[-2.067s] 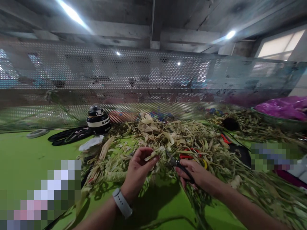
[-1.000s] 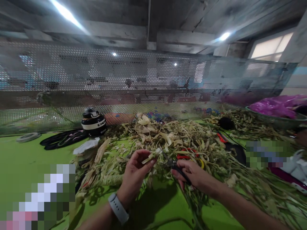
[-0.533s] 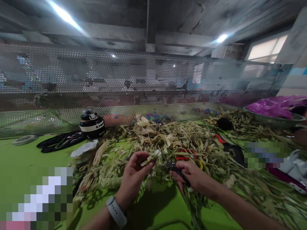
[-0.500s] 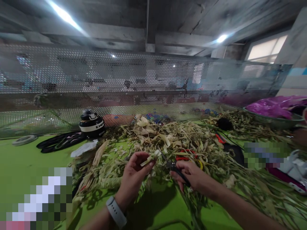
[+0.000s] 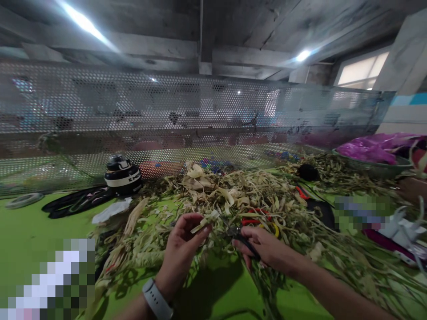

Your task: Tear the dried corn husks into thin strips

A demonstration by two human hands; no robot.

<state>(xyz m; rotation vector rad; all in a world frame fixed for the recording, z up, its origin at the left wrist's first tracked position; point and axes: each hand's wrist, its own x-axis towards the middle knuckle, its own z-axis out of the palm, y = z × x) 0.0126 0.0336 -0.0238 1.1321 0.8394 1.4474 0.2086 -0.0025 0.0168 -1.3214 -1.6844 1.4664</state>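
Note:
Between the thumb and fingers of my left hand [image 5: 187,238] is a short pale green piece of plant husk [image 5: 205,221], white at its far end. My right hand [image 5: 263,246] grips a pair of scissors [image 5: 245,243] with dark handles, their blades pointing left toward the white end of the husk. Whether the blades touch it I cannot tell. Behind both hands spreads a heap of dry, pale plant strips [image 5: 233,191], like husks. Red handles [image 5: 253,217] and a yellow loop [image 5: 276,230] lie in the heap just beyond my right hand.
A black bottle [image 5: 123,175] stands at the left, near a coiled black strap [image 5: 78,200], a roll of tape [image 5: 25,200] and white tissue [image 5: 111,210]. A perforated metal screen [image 5: 160,115] runs behind the green table [image 5: 30,229]. At right, a bowl [image 5: 370,168] carries purple plastic.
The view has swung slightly right, so everything sits a little further left. My hands keep nearly the same pose, with the husk piece and scissors still held close together.

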